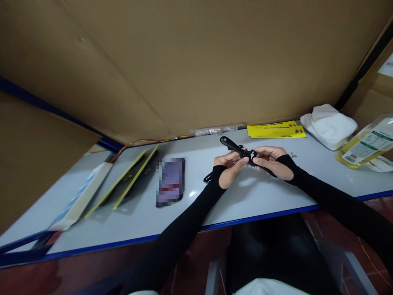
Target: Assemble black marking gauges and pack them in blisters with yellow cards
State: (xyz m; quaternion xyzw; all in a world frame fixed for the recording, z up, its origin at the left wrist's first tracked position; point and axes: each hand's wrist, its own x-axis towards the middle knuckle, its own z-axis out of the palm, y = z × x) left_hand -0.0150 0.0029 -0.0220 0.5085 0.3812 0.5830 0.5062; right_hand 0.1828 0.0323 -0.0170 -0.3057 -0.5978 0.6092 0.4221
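Observation:
A black spokeshave [252, 156] is held up over the table between my two hands, one handle pointing to the upper left and the other to the lower right. My left hand [231, 163] grips its body, thumb on the middle. Closed on the same body from the other side, my right hand [272, 159] has its thumb near the silver fitting. Behind my left hand and wrist lies another black handled tool [208, 178], mostly hidden. A small metal piece [293, 155] rests on the table just right of my right hand.
Yellow printed cards [276, 130] lie at the back edge, left of a white cloth bundle [330, 126]. A bottle of yellow liquid [365, 143] stands at right. On the left are a blurred phone-like object [170, 182], yellow-edged dark packs [129, 176] and a long white box [82, 196].

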